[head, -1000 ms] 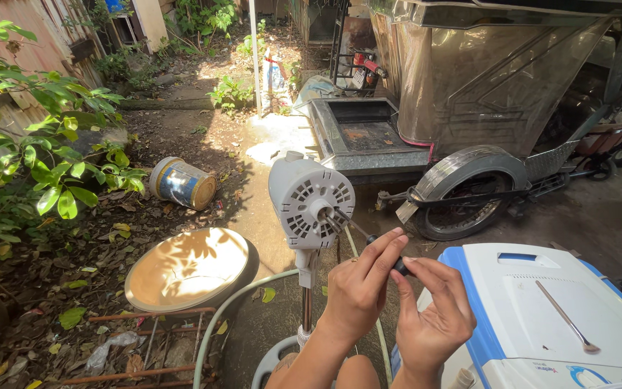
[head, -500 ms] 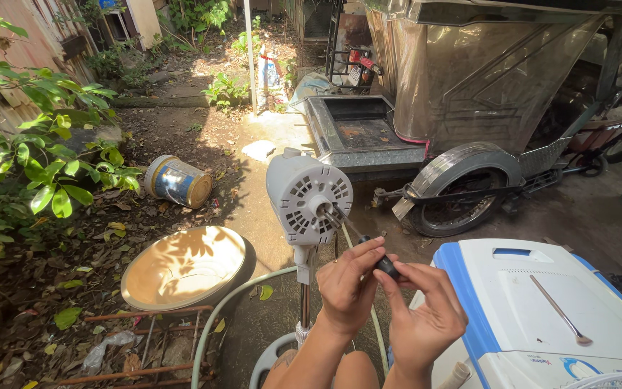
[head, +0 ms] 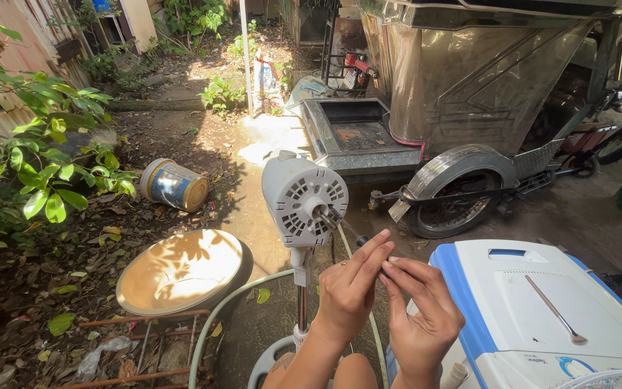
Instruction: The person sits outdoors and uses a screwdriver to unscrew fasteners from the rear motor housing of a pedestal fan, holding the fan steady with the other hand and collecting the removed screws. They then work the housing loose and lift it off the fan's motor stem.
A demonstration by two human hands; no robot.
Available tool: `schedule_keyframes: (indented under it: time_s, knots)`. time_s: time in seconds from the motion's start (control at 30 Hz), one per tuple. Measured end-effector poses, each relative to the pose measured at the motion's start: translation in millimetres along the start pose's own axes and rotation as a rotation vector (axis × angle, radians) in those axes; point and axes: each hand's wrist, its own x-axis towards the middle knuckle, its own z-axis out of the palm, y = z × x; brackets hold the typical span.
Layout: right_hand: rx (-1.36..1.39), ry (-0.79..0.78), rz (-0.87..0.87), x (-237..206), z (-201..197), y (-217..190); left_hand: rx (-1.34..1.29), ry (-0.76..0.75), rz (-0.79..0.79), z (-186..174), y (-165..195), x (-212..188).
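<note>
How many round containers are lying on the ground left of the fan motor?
2. A basin sits on the dirt beside the fan motor, lower left. A paint can lies tipped on its side farther back, near the leafy plant. Leaves may hide others.

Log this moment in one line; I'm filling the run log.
left hand: pinching fan shaft tip | right hand: fingertips at same tip | fan motor: upright on stand, blades off

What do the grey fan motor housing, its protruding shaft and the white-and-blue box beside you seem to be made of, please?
Grey fan motor housing: likely moulded plastic, matt, with vent slots. Thin shaft: probably metal, dark and slim. White-and-blue box: seemingly smooth, slightly glossy plastic.
</note>
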Motion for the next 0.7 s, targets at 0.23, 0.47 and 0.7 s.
schedule_keyframes:
  time_s: [0.23, 0.47, 0.7]
  knots:
    - [0.054, 0.046, 0.063, -4.1, 3.0, 4.5, -0.068, 0.117, 0.019, 5.9, -3.9, -7.0]
    - [0.047, 0.079, 0.115, -10.7, 6.8, 6.5, -0.086, 0.213, -0.015, 19.3, -11.9, -18.2]
    - [0.064, 0.014, 0.078, -5.5, 4.0, -3.9, -0.051, 0.229, -0.003, 15.9, -13.8, -14.4]
